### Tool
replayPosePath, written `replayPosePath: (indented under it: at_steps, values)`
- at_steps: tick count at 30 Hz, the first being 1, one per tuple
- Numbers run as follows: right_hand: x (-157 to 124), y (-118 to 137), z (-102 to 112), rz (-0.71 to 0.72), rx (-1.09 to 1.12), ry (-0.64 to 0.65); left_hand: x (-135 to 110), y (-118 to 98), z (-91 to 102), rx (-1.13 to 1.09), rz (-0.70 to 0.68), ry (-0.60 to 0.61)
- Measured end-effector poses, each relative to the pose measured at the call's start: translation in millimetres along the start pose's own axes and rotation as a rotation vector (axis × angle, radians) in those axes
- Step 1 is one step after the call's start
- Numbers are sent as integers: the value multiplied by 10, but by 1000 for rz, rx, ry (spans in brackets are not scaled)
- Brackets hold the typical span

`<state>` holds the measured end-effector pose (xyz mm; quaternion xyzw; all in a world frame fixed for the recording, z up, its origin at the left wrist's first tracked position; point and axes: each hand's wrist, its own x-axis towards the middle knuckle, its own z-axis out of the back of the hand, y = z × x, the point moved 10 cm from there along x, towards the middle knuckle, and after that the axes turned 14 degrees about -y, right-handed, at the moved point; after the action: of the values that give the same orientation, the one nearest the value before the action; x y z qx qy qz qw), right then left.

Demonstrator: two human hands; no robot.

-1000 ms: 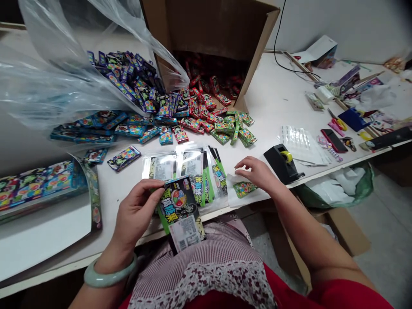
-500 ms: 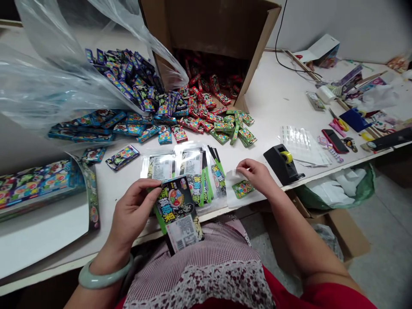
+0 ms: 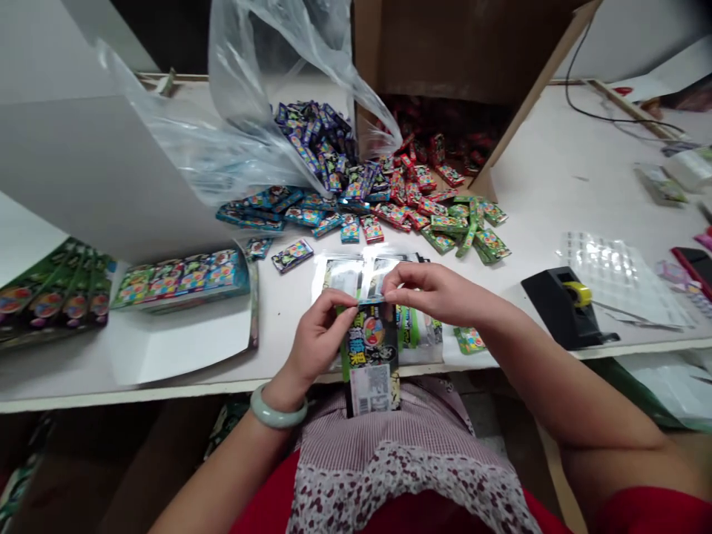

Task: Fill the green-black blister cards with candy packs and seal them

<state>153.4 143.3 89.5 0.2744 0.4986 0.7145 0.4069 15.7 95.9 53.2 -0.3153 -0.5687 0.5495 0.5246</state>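
Black packet (image 3: 368,345), top pinched by left hand (image 3: 316,335) and right hand (image 3: 442,295), overhangs table edge (image 3: 167,395).

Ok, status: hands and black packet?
Left hand pinching black packet at top corner. Right hand at opposite corner, grip unclear. Small boxes heaped beyond, apart from hands.

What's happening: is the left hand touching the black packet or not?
Touching. The head view shows the left hand pinching the black packet near its top left corner.
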Motion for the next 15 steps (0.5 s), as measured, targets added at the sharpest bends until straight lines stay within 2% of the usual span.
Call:
replayPosePath:
  at_steps: [2,4,8,15]
  values:
    - [154,-8,-212,-23,-60,62,-18,-5,6,-14,9,9]
    - [257,-68,-326,-56,-126,90,-29,3,19,-27,17,11]
    - [331,-165,-365,-88,-212,92,-35,62,22,-59,45,9]
    - [368,-260,-391,-135,-188,78,-14,136,24,-43,57,-80]
